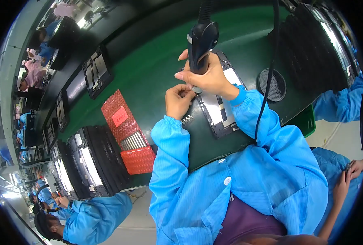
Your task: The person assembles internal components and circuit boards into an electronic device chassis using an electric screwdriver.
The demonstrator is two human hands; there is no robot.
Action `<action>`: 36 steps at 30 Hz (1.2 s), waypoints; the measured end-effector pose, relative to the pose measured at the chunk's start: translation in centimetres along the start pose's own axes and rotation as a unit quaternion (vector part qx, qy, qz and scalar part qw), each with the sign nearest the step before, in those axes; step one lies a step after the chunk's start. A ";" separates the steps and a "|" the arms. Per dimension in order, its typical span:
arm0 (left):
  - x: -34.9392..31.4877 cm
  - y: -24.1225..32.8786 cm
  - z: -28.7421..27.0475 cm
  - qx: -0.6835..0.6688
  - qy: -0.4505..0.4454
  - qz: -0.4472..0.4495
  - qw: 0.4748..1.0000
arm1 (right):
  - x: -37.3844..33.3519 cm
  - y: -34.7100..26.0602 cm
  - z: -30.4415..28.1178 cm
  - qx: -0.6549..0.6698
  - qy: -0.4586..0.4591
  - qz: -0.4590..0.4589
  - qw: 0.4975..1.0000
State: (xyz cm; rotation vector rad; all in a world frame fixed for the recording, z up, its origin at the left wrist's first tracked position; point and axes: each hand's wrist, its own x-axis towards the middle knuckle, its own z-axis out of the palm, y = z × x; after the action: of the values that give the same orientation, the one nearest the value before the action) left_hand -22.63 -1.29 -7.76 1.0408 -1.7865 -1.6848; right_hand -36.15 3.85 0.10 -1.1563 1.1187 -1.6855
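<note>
My right hand [213, 78] is wrapped round the dark body of an electric screwdriver [200, 43], which stands upright with its cable rising from the top. The screwdriver's lower end meets the left edge of a flat black-framed panel [211, 109] with white and silver sections. At that same edge my left hand [179, 100] has its thumb and fingers pinched together close to the screwdriver tip. Whatever lies between those fingertips is hidden. Beside my left wrist, several small metal pieces [187, 119] rest on the green bench [148, 73].
A red bubble-wrap pouch [115, 104] with metal strips lies left. Stacked panels stand at left [95, 161] and right [308, 51]. A round perforated dish [272, 85] sits right of my panel. A black cable [273, 49] hangs across. Co-workers in blue [95, 216] flank me.
</note>
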 end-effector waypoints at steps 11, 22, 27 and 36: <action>0.6 0.4 -0.2 -0.070 -0.005 -0.084 0.994 | 0.4 1.0 0.3 -0.067 -0.003 -0.045 0.997; 0.6 0.9 -0.1 -0.059 0.002 -0.082 0.995 | 0.0 1.1 0.5 -0.050 -0.022 0.012 0.998; 0.7 0.7 0.7 -0.079 0.047 0.083 0.992 | -1.2 2.5 1.1 -0.169 0.001 -0.111 0.979; 2.7 -0.3 -1.8 0.151 -0.066 0.208 0.964 | -1.8 0.2 -0.1 -0.105 0.018 -0.177 0.978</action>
State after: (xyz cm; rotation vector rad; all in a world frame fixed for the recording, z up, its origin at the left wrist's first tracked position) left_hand -22.76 -4.47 -8.29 0.6127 -2.2147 -1.2764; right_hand -35.75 5.46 -0.52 -1.5378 1.1887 -1.8940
